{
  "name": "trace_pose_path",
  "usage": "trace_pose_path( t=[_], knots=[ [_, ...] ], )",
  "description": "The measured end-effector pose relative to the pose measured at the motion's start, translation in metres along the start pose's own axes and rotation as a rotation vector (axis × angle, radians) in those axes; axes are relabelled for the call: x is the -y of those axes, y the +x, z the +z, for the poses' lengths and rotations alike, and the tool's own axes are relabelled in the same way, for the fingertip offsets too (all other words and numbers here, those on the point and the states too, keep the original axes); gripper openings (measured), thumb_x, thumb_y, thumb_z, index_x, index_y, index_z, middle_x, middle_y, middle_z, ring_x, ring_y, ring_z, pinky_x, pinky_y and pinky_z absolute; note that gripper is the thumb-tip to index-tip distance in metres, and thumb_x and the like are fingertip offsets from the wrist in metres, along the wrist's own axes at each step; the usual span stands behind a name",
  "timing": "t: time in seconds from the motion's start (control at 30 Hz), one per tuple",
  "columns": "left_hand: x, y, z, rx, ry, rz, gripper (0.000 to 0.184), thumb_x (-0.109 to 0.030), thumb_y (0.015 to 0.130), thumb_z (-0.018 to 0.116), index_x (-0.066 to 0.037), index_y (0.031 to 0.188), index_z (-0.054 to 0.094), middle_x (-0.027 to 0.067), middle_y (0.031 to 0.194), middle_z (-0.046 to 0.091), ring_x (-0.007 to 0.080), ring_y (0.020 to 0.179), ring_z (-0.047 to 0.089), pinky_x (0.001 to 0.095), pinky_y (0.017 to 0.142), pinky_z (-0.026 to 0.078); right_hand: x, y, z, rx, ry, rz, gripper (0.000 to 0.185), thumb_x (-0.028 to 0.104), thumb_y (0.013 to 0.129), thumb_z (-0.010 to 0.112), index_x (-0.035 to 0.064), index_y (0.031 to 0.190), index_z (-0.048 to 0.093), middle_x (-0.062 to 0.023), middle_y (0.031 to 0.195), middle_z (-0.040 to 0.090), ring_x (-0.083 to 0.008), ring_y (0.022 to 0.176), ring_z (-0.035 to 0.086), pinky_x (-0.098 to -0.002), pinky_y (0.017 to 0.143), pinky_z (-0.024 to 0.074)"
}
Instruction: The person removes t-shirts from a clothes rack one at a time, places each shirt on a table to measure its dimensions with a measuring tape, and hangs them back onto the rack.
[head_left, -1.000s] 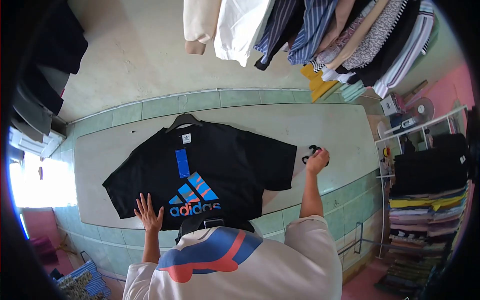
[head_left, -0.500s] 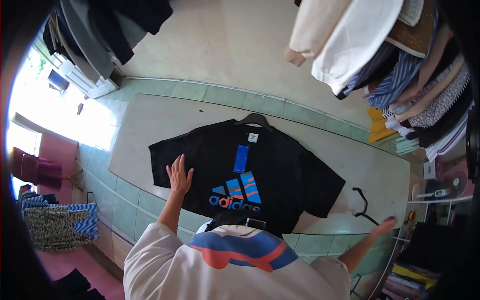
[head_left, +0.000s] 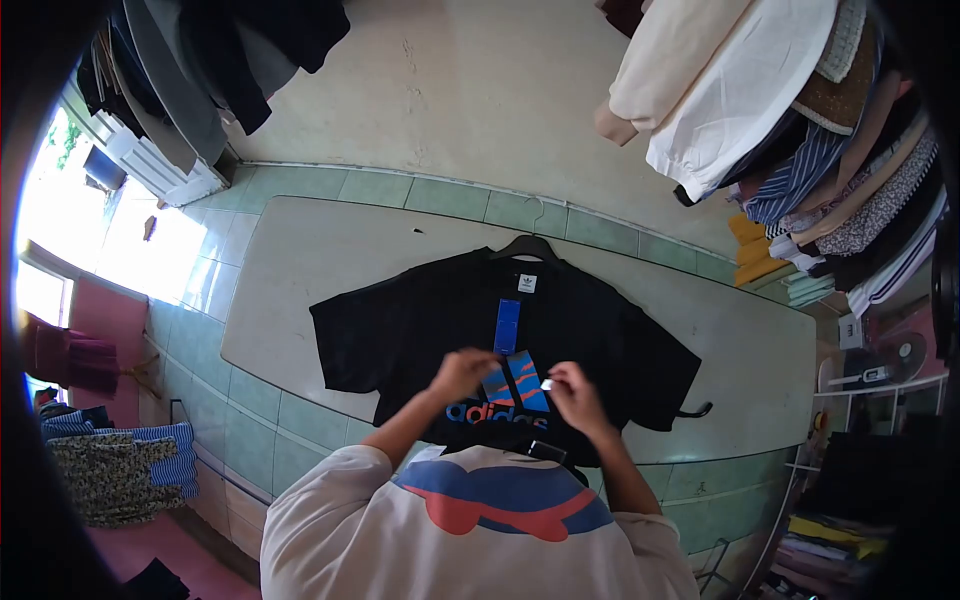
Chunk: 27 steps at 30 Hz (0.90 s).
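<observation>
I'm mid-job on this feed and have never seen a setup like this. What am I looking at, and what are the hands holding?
There is no machine here: you are watching a person's two bare hands. Every picture comes from one camera worn on the head, looking forward and down, and the view looks curved.

A black shirt lies spread on a pale table, with a hanger at its neck and a blue tag on its front. Clothes hang at the upper sides.

The left hand is over the shirt; blur hides whether it holds anything. The right hand seems to pinch a small white thing, too small to identify.
</observation>
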<state>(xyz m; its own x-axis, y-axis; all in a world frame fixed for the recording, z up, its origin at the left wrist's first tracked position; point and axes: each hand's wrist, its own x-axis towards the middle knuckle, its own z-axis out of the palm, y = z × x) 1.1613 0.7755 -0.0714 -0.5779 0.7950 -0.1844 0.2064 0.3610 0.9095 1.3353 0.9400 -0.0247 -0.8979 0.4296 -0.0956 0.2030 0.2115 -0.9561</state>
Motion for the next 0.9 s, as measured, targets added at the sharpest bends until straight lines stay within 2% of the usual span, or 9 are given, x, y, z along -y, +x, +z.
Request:
trace_pose_path(
  t=[0.07, 0.1, 0.17, 0.27, 0.33, 0.47, 0.6, 0.7, 0.9],
  knots=[
    [-0.004, -0.005, 0.024, 0.182, -0.239, -0.081, 0.019, -0.014, 0.083, 0.06, -0.002, 0.097, 0.065, 0.0071, 0.08, 0.066, 0.0111, 0.07, 0.062, 0.0253, 0.066, 0.051, -0.011, 0.015, 0.03, 0.045, -0.031, 0.003, 0.031, 0.021, 0.084, 0.059, 0.0029, 0.104, 0.045, -0.0119, 0.086, 0.059, -0.0172, 0.081, 0.061, -0.0285, 0.071, 0.0478],
    [-0.003, -0.004, 0.027, 0.182, -0.241, -0.081, 0.019, -0.014, 0.083, 0.06, -0.002, 0.097, 0.065, 0.0071, 0.08, 0.066, 0.0111, 0.07, 0.062, 0.0253, 0.066, 0.051, -0.007, 0.022, 0.034, 0.069, -0.116, 0.017, 0.034, 0.025, 0.084, 0.06, 0.0027, 0.104, 0.044, -0.0133, 0.087, 0.059, -0.0201, 0.082, 0.061, -0.0293, 0.072, 0.048],
    [-0.002, -0.002, 0.028, 0.173, -0.551, -0.363, 0.015, -0.008, 0.082, 0.061, 0.002, 0.093, 0.064, 0.0049, 0.078, 0.064, 0.0092, 0.072, 0.061, 0.0224, 0.066, 0.051, -0.004, 0.034, 0.039, 0.094, -0.201, 0.033, 0.038, 0.028, 0.084, 0.06, 0.0025, 0.105, 0.043, -0.0148, 0.088, 0.059, -0.023, 0.082, 0.062, -0.0301, 0.072, 0.0482],
    [-0.003, 0.006, 0.02, 0.135, -0.634, -0.408, 0.013, -0.005, 0.081, 0.062, 0.003, 0.091, 0.064, 0.0061, 0.079, 0.064, 0.0087, 0.071, 0.061, 0.02, 0.065, 0.051, -0.009, 0.047, 0.042, 0.088, -0.241, -0.022, 0.037, 0.036, 0.083, 0.058, 0.0043, 0.1, 0.048, -0.0134, 0.084, 0.06, -0.0286, 0.08, 0.062, -0.0341, 0.068, 0.0493],
    [0.002, 0.014, 0.013, 0.109, -0.544, -0.387, 0.009, -0.004, 0.079, 0.064, 0.001, 0.086, 0.065, 0.0048, 0.079, 0.064, 0.0086, 0.07, 0.06, 0.0204, 0.065, 0.05, -0.004, 0.054, 0.04, 0.107, -0.351, -0.086, 0.026, 0.03, 0.083, 0.058, 0.0056, 0.093, 0.055, -0.0102, 0.083, 0.059, -0.0277, 0.08, 0.061, -0.0347, 0.067, 0.0487],
    [0.039, 0.053, -0.036, -0.567, -0.167, -0.168, 0.004, -0.008, 0.071, 0.07, -0.005, 0.072, 0.069, 0.005, 0.07, 0.064, 0.0129, 0.068, 0.061, 0.0274, 0.062, 0.047, -0.029, 0.07, 0.006, -0.111, -0.387, -0.105, 0.011, 0.011, 0.079, 0.059, 0.0022, 0.083, 0.063, -0.0109, 0.079, 0.06, -0.0235, 0.07, 0.061, -0.0307, 0.062, 0.0477],
    [0.044, 0.074, -0.097, -0.956, 0.238, -0.255, 0.016, -0.025, 0.071, 0.071, -0.009, 0.076, 0.07, 0.006, 0.076, 0.064, 0.0203, 0.071, 0.062, 0.0304, 0.065, 0.046, -0.043, 0.071, -0.036, -0.203, -0.439, -0.009, 0.012, 0.015, 0.078, 0.06, 0.0039, 0.083, 0.063, -0.0098, 0.078, 0.059, -0.0255, 0.072, 0.06, -0.0333, 0.064, 0.0472],
    [0.048, 0.085, -0.102, -1.013, 0.252, -0.426, 0.02, -0.031, 0.072, 0.07, -0.012, 0.076, 0.07, 0.0041, 0.078, 0.064, 0.0207, 0.073, 0.062, 0.0308, 0.068, 0.046, -0.048, 0.073, -0.042, -0.198, -0.46, -0.006, 0.013, 0.015, 0.078, 0.06, 0.0037, 0.084, 0.064, -0.0096, 0.079, 0.06, -0.0258, 0.073, 0.06, -0.0338, 0.065, 0.0475],
    [0.081, 0.094, -0.104, -0.955, 0.195, -0.483, 0.025, -0.034, 0.071, 0.072, -0.01, 0.077, 0.07, 0.0038, 0.076, 0.063, 0.0189, 0.072, 0.062, 0.0315, 0.068, 0.045, -0.051, 0.071, -0.056, -0.198, -0.464, -0.002, 0.013, 0.017, 0.078, 0.061, 0.0062, 0.084, 0.064, -0.0088, 0.08, 0.059, -0.0261, 0.075, 0.06, -0.0334, 0.066, 0.0477]
  ],
)
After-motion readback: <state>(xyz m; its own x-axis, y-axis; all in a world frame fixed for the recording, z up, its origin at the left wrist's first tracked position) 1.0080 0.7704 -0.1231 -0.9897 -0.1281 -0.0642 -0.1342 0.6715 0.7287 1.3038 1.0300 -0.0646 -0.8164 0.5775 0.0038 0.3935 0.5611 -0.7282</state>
